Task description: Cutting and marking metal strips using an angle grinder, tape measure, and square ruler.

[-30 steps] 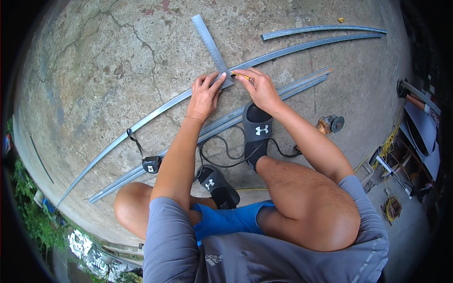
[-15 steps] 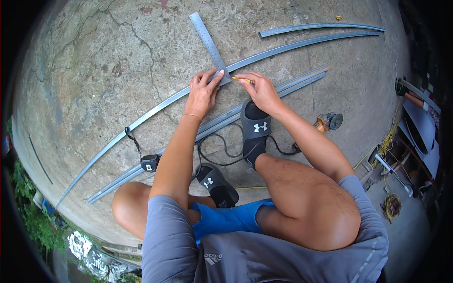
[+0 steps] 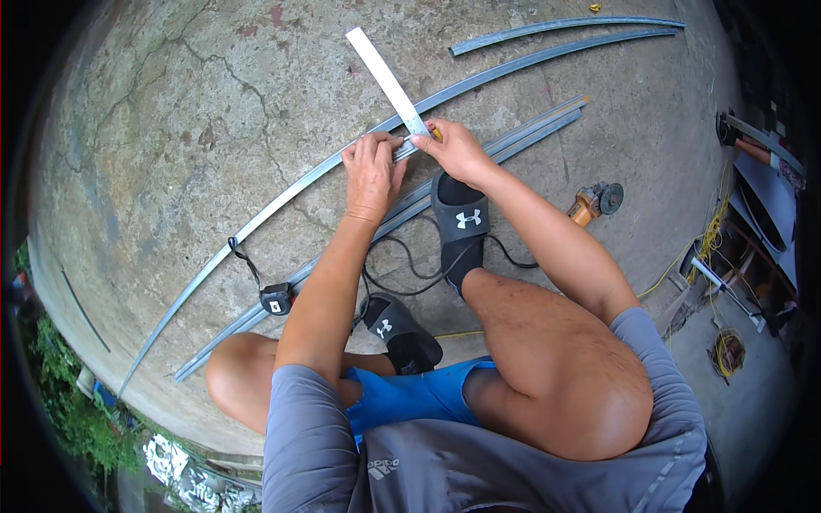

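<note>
A long, thin metal channel [image 3: 299, 184] lies on the concrete, bowed by the lens. Across it sits a steel square [image 3: 382, 70], its long blade pointing away and shining white. My right hand [image 3: 455, 154] pinches the square near its corner, thumb on top. A yellow pencil [image 3: 436, 134] is tucked among the fingers of that hand. My left hand [image 3: 373, 178] is closed over the channel just left of the corner, its fingertips beside the square's short arm. The undersides of both grips are hidden.
More metal channels [image 3: 534, 130] lie nearer my feet, and a shorter channel [image 3: 564, 30] lies beyond. A tape measure [image 3: 275, 299] rests by my left forearm. An orange angle grinder [image 3: 593, 203] is at the right, near a black cord [image 3: 410, 292]. Yellow cord [image 3: 706, 248] hangs farther right.
My right hand has gone from pointing the pencil at the channel to gripping the square's corner. My left hand has come off the square onto the channel. The blade has tilted and catches light.
</note>
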The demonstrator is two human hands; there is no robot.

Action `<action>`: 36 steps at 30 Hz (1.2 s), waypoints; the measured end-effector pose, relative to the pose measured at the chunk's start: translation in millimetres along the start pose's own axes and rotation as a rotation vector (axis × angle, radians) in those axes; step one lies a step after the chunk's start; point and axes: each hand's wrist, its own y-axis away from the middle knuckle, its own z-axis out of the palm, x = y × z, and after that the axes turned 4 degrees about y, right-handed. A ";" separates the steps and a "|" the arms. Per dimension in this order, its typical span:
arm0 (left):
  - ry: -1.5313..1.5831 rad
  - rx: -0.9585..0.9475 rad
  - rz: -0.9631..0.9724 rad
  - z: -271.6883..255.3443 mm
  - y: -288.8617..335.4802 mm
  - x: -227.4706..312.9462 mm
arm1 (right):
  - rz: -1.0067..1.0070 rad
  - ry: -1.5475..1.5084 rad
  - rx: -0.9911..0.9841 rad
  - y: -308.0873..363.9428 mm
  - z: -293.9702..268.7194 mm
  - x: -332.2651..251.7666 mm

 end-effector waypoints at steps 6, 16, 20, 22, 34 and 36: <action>-0.058 0.016 -0.056 -12.2 -5.9 -2.2 | 0.078 -0.239 0.073 11.0 -24.8 0.9; -0.168 -0.111 -0.146 -30.1 -1.7 -64.5 | 0.076 -0.229 0.095 18.2 -33.7 16.9; -0.173 -0.109 -0.137 -40.0 -8.7 -55.1 | 0.047 -0.174 0.044 16.6 -32.5 13.4; -0.187 -0.093 -0.152 -42.4 -10.1 -51.8 | 0.033 -0.172 0.052 13.1 -30.4 10.7; -0.215 -0.220 -0.152 -50.8 -17.2 -59.1 | 0.072 -0.181 -0.044 4.5 -28.6 7.6; -0.278 -0.269 -0.154 -56.7 -21.8 -60.2 | 0.038 -0.177 -0.009 5.2 -24.2 27.7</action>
